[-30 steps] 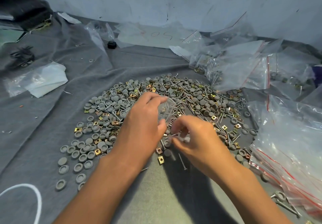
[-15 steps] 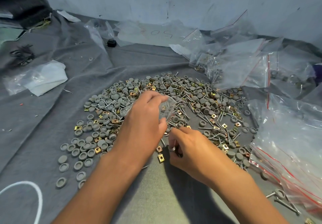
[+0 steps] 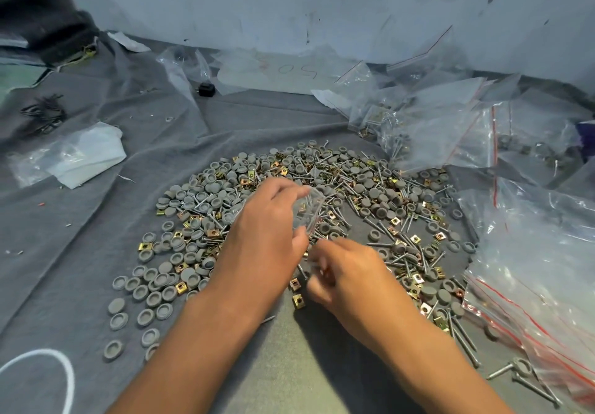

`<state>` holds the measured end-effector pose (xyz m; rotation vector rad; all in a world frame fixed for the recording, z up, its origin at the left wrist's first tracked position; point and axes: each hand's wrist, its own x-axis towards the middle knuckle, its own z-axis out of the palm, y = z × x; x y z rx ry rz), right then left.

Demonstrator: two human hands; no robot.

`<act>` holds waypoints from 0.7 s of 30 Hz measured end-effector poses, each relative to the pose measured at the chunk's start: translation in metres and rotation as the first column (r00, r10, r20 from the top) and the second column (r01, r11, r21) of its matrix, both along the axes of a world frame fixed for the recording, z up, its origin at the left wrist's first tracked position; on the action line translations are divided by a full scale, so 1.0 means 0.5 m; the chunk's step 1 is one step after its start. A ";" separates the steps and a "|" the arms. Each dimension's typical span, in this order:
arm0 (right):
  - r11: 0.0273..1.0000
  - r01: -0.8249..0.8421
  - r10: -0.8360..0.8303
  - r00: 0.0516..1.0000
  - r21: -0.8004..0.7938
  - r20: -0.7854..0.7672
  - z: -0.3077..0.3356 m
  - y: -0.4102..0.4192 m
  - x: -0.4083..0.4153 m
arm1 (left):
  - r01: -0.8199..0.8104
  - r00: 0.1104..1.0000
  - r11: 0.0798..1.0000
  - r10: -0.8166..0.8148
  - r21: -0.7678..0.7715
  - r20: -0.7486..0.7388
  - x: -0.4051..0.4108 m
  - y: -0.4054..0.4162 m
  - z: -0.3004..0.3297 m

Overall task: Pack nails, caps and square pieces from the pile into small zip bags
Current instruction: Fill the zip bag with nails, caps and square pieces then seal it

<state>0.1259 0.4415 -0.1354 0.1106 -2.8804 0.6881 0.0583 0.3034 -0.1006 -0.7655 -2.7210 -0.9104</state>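
1. Left hand pinches a small clear bag between thumb and fingertips, just above the right hand.
2. Right hand is curled and blurred; cannot tell what it holds.
3. The bag looks light, limp and slippery (grip near the mouth).
4. The pile lies beyond both hands: nails thin and stiff, caps light.

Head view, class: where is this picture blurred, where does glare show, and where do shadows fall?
Head view: the right hand is motion-blurred, its fingers smeared; glare streaks the large plastic bags at right; both forearms cast dark shadows on the grey cloth; the wide lens bends the edges.
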 end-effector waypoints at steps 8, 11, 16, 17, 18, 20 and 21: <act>0.893 -0.034 -0.158 0.910 -0.448 -0.383 0.050 0.027 -0.032 | 0.032 0.999 0.999 -0.032 0.002 0.008 0.000 0.007 -0.004; 0.942 0.002 -0.155 0.889 -0.335 -0.430 0.033 0.017 -0.040 | 0.034 0.999 0.999 -0.034 -0.001 0.011 0.000 0.010 -0.005; 0.959 0.058 -0.188 0.860 -0.276 -0.474 0.025 0.024 -0.038 | 0.026 1.000 1.000 -0.026 0.006 0.003 0.001 0.010 -0.007; 0.963 0.062 -0.189 0.853 -0.264 -0.487 0.025 0.024 -0.038 | 0.025 1.000 1.000 -0.025 0.008 0.004 0.001 0.010 -0.008; 0.970 0.068 -0.182 0.840 -0.234 -0.511 0.024 0.023 -0.038 | 0.024 1.000 1.000 -0.024 0.006 0.002 0.002 0.011 -0.008; 0.985 0.079 -0.150 0.824 -0.152 -0.547 0.019 0.021 -0.040 | 0.023 1.000 1.000 -0.023 -0.002 -0.006 0.003 0.012 -0.009; 0.989 0.085 -0.140 0.827 -0.124 -0.545 0.015 0.020 -0.040 | 0.024 1.000 1.000 -0.024 -0.002 -0.007 0.004 0.012 -0.008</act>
